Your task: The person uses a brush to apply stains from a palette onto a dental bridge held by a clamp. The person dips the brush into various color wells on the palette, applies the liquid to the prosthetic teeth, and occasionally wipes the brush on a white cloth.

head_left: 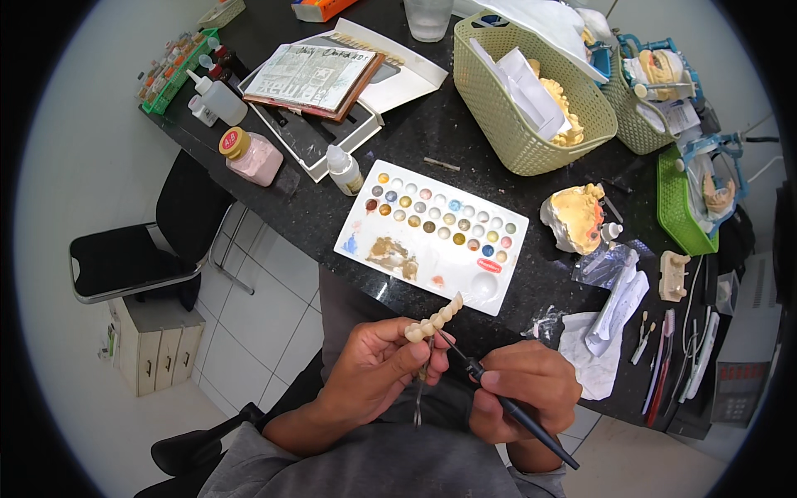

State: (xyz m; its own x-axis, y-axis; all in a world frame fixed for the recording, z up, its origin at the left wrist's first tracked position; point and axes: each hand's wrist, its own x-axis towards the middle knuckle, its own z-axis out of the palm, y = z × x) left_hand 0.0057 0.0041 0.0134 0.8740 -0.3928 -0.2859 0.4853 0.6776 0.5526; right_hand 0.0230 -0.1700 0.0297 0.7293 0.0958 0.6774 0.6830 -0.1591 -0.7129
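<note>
Teeth, cream-coloured and joined in a curved row, stood above the fingertips of the left hand. That hand was mostly closed, thumb and fingers pinched around a slim metal tool whose end hung below it; how firmly the tool gripped the row could not be told. The right hand was curled around a dark-handled brush, its thin tip angled up to the row; whether it touched could not be told.

Just beyond both hands lay a white palette with rounded wells of many colours and brownish smears, resting on a black speckled surface. Ahead and to the right of the right hand sat a yellowish dental cast, and nearer that hand was crumpled white paper. Farther ahead stood a pale green basket; ahead of the left hand, to its left, were a small bottle and a pink-filled jar
</note>
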